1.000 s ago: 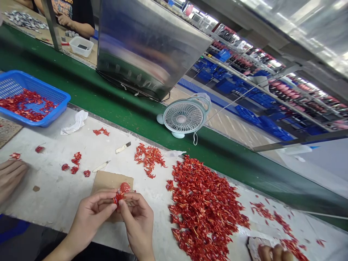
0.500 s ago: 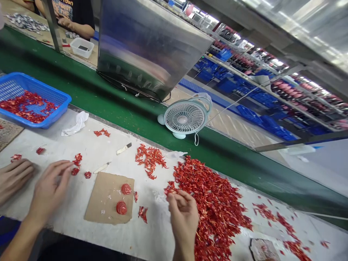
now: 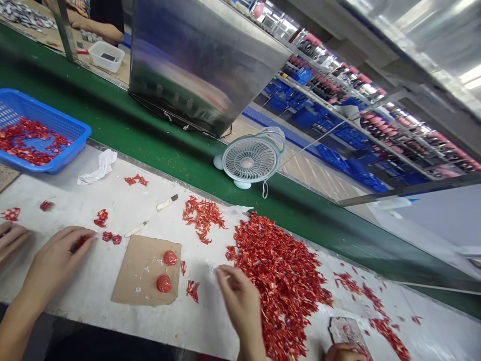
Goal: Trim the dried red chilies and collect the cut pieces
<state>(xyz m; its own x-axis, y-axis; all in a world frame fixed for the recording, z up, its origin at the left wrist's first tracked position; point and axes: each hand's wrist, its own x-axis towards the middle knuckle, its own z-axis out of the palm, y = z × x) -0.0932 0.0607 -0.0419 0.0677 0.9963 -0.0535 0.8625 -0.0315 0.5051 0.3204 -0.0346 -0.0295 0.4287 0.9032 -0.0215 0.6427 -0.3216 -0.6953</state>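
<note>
My left hand (image 3: 56, 260) is low over the table at the left, its thumb and fingers curled round a dark red shiny piece (image 3: 77, 244). Just beyond it lie two small red pieces (image 3: 111, 238) and a red cluster (image 3: 101, 218). My right hand (image 3: 242, 303) is left of a big heap of red pointed pieces (image 3: 281, 276). Its thumb and forefinger tips meet beside a small clear scrap (image 3: 211, 268); what they hold, if anything, is hidden. Between my hands, two round red lumps (image 3: 164, 283) sit on a cardboard square (image 3: 126, 276).
Two small knives (image 3: 167, 202) lie behind the cardboard. A blue basket (image 3: 71, 155) of red pieces stands far left, and a fan (image 3: 250, 160) at the back. Co-workers' hands show at the left edge (image 3: 11, 243) and bottom right (image 3: 345, 352).
My right hand has left a red piece at the heap's edge and moved left and down. The left hand has closed round a red piece. A co-worker's hand has come in at bottom right.
</note>
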